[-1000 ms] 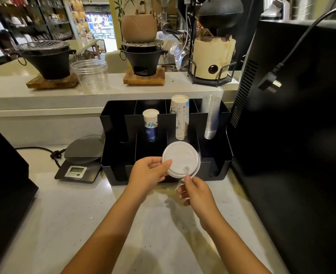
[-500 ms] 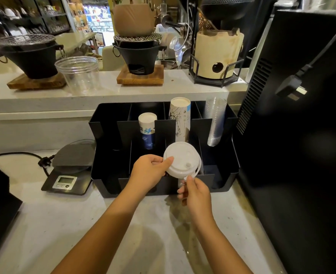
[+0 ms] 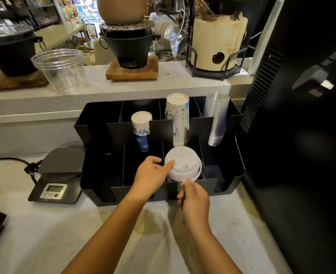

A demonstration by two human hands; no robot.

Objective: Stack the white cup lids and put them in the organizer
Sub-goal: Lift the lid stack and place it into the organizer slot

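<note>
A stack of white cup lids (image 3: 184,164) hangs tilted over a front compartment of the black organizer (image 3: 224,189), right of its middle. My left hand (image 3: 151,176) holds the stack's left rim, thumb on top. My right hand (image 3: 194,200) pinches the stack's lower edge from below. The underside of the stack is hidden, so I cannot tell whether it touches the compartment floor.
In the organizer's rear slots stand a short paper cup stack (image 3: 141,131), a tall paper cup stack (image 3: 178,119) and clear plastic cups (image 3: 216,117). A digital scale (image 3: 58,175) sits to the left, and a black machine (image 3: 301,135) rises close on the right. A raised ledge behind carries stoves and a clear tub (image 3: 60,70).
Both hands have carried the lid stack forward and lower, over the organizer's front compartment. The view has moved closer to the organizer.
</note>
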